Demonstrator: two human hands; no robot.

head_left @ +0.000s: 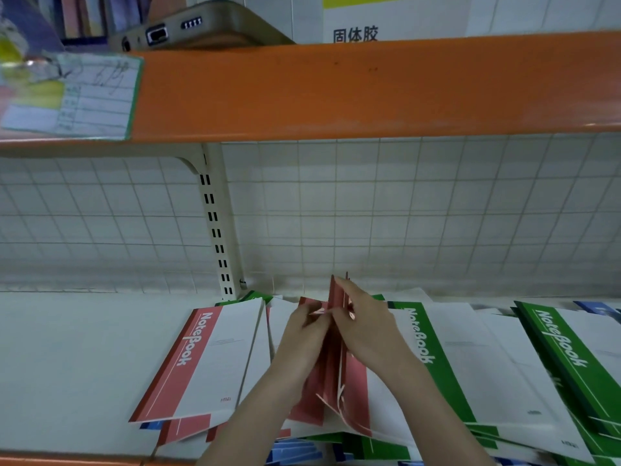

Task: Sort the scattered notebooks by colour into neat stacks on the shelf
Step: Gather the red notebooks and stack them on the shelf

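White shelf (67, 364) bears scattered red notebooks (201, 361) and green notebooks (504, 371).

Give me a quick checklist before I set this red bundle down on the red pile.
1. Both hands grip the bundle: left hand and right hand hold the red notebooks upright on edge: ok.
2. Bundle edges squared: covers splay at the near end: not ok.
3. Bundle all red: inner covers hidden: cannot tell.
4. Red pile tidy: notebooks under it stick out askew, blue among them: not ok.
5. Bare shelf to the left: ok.
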